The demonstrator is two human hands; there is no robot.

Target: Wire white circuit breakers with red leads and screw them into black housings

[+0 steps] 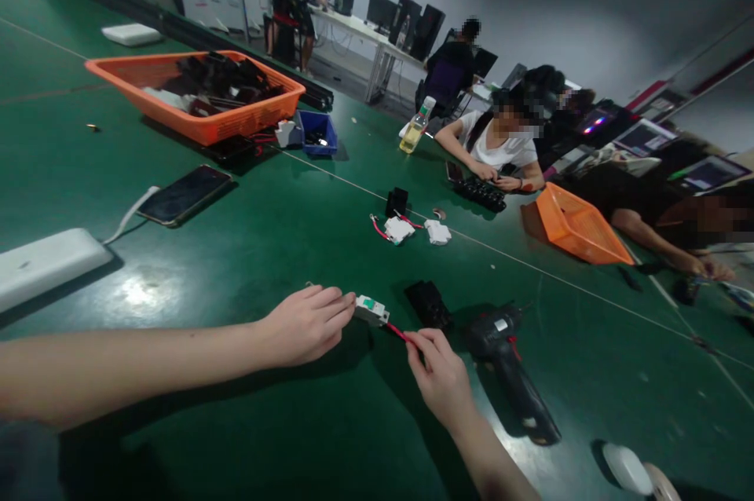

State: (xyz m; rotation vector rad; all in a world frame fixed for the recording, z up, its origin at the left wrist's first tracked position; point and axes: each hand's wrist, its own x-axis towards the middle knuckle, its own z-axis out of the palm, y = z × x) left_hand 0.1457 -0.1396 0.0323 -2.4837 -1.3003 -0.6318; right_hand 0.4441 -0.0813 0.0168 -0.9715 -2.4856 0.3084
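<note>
Left hand (306,324) closed on the breaker (371,310), fingertips gripping its near end; the unit lies on the table (236,265), green label up. Hold judged adequate but light; a firmer press onto the surface would stop the unit sliding as the wire is worked. Wire (397,330), red, runs from the breaker's right end to the right hand (439,375), which pinches it between thumb and forefinger. Whether the tip is seated in the terminal cannot be told at this size.

Recommended: line the wire up straight with the terminal opening; push along its axis rather than at an angle; pinch close to the tip so it does not buckle. Block (429,303), black, lies just beyond the right hand, apart from it. Driver (512,375) lies on its side just right of that hand, untouched — within easy reach, head end nearest the block.
</note>
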